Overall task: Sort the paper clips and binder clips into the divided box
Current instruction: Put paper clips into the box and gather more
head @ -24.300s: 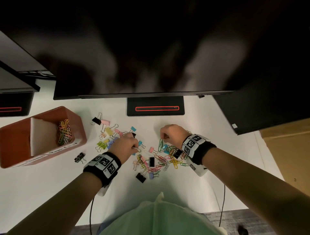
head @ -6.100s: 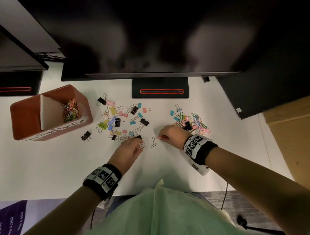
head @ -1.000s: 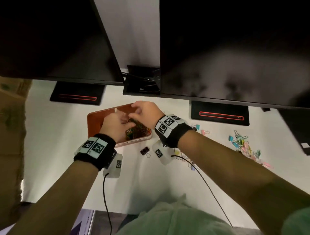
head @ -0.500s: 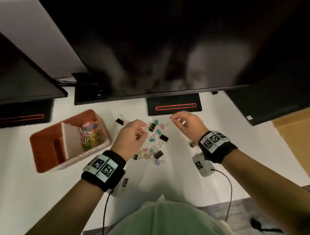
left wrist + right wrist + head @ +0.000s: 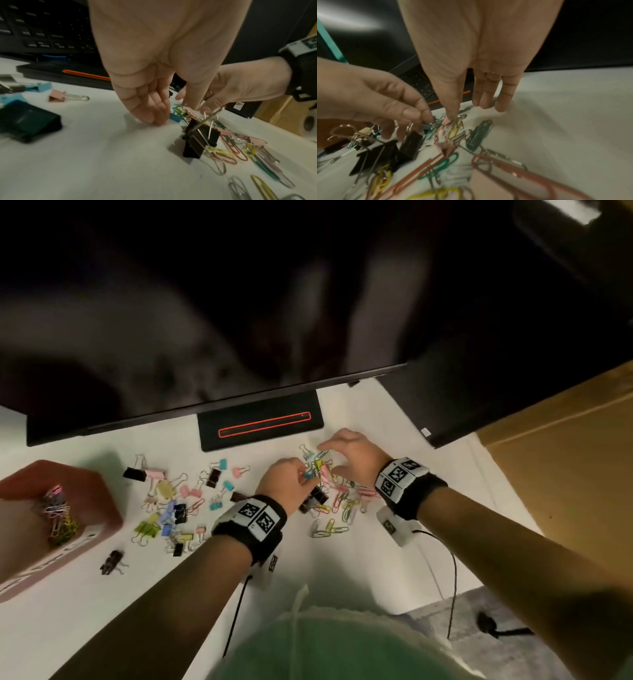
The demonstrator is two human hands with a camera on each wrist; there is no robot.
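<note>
The red divided box point(image 5: 102, 501) stands at the left with coloured paper clips point(image 5: 58, 515) in one compartment. Binder clips point(image 5: 171, 501) lie spread over the middle of the white desk. To their right is a mixed pile of paper clips and binder clips point(image 5: 342, 498), and both hands are at it. My left hand point(image 5: 303, 474) point(image 5: 173, 115) pinches a small blue binder clip point(image 5: 428, 126) point(image 5: 175, 118) at the pile's edge. My right hand point(image 5: 329, 455) point(image 5: 467, 112) hovers with straight fingers, its thumb tip touching the pile. A black binder clip point(image 5: 200, 140) stands just in front of my left hand.
A monitor's lower edge hangs over the back of the desk, with its black stand base point(image 5: 260, 424) behind the pile. One black binder clip point(image 5: 111, 561) lies alone near the box. Cardboard point(image 5: 565, 474) borders the desk on the right. Wrist cables point(image 5: 452, 577) trail to the front edge.
A second ago both hands were over the box. They have swung right across the desk to the mixed pile, where the left now pinches a blue binder clip.
</note>
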